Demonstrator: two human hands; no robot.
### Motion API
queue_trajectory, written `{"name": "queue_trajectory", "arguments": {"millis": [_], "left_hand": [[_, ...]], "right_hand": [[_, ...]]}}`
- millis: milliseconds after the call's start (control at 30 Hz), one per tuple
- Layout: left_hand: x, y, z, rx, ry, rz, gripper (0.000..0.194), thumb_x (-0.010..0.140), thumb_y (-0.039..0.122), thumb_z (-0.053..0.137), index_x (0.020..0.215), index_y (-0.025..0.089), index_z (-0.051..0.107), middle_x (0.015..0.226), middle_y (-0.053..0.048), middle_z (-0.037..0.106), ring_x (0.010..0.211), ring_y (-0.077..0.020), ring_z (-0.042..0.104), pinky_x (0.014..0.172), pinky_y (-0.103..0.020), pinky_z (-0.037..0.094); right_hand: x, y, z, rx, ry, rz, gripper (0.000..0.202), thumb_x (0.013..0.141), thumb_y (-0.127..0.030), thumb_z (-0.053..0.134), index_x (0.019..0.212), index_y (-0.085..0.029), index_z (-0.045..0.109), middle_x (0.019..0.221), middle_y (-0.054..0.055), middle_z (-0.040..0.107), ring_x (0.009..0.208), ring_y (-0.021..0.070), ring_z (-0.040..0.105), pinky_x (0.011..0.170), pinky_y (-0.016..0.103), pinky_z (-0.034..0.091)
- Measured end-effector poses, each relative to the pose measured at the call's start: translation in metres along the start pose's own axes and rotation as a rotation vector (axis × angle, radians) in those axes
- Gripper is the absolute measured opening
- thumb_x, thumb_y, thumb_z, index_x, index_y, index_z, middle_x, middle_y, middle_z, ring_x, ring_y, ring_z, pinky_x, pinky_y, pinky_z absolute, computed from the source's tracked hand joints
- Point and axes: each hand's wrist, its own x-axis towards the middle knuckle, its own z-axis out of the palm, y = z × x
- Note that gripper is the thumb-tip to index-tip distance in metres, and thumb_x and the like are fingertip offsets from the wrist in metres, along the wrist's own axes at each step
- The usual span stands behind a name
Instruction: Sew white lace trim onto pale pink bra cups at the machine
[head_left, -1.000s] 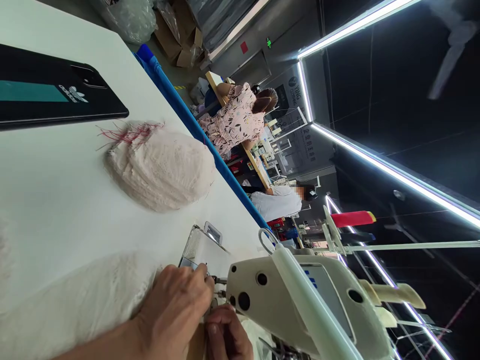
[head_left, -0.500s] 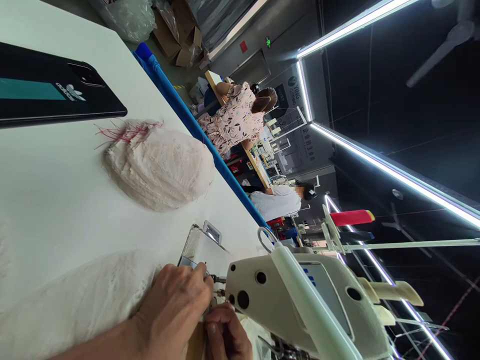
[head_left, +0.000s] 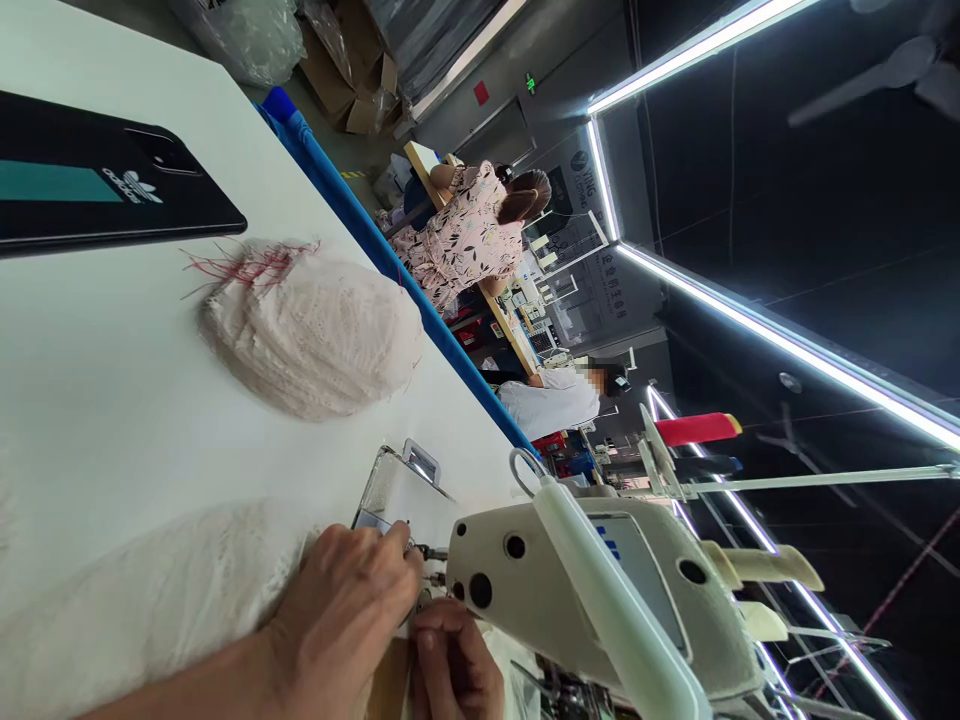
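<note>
My left hand [head_left: 360, 590] rests at the sewing machine's [head_left: 570, 590] needle area, fingers bent downward and closed. White lace fabric [head_left: 187, 580] runs along the table to this hand and goes out of sight beneath it. Just beside it, my right hand [head_left: 459, 655] has thumb and fingers pinched together near the presser foot; what they hold is hidden. A stacked bundle of pale lace pieces [head_left: 315, 335] with red thread ends lies on the white table [head_left: 112, 350].
A black phone [head_left: 112, 180] lies by the lace bundle. Blue edging [head_left: 337, 190] borders the table. Thread spools, one of them a red spool [head_left: 697, 428], stand above the machine. Beyond, two people sit at other machines, one in a floral top [head_left: 465, 240], one in a white top [head_left: 551, 405].
The whole view has shifted slightly to the left. Both hands stay at the needle area in almost the same pose, and the lace bundle and phone lie as before.
</note>
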Motion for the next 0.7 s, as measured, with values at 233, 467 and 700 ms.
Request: {"name": "queue_trajectory", "arguments": {"millis": [233,467,700], "left_hand": [[-0.001,0.004,-0.005,0.029,-0.027,-0.024,0.021,0.077,0.012,0.058,0.094,0.018,0.067,0.102,-0.014,0.066,0.081,-0.0302,0.066,0.070,-0.046,0.054],[-0.001,0.004,-0.007,0.060,-0.039,-0.005,0.024,0.076,0.007,0.056,0.096,0.016,0.066,0.100,-0.013,0.066,0.082,-0.0301,0.066,0.069,-0.046,0.054],[0.000,0.004,-0.006,0.030,-0.053,-0.016,0.031,0.080,0.000,0.044,0.095,0.017,0.067,0.102,-0.013,0.066,0.083,-0.0291,0.066,0.068,-0.045,0.055]], "right_hand": [[0.015,-0.019,0.002,0.076,-0.163,0.199,0.037,0.075,-0.053,0.067,0.084,-0.016,0.067,0.043,-0.007,0.042,0.030,0.0041,0.025,0.031,0.019,0.017],[0.026,-0.034,0.010,0.062,-0.240,0.260,0.042,0.075,-0.053,0.068,0.088,-0.013,0.067,0.044,-0.007,0.045,0.027,0.0015,0.024,0.029,0.017,0.016],[0.028,-0.029,0.013,0.055,-0.165,0.291,0.043,0.067,-0.056,0.073,0.074,-0.014,0.067,0.038,-0.009,0.038,0.031,0.0016,0.021,0.030,0.017,0.014]]}}
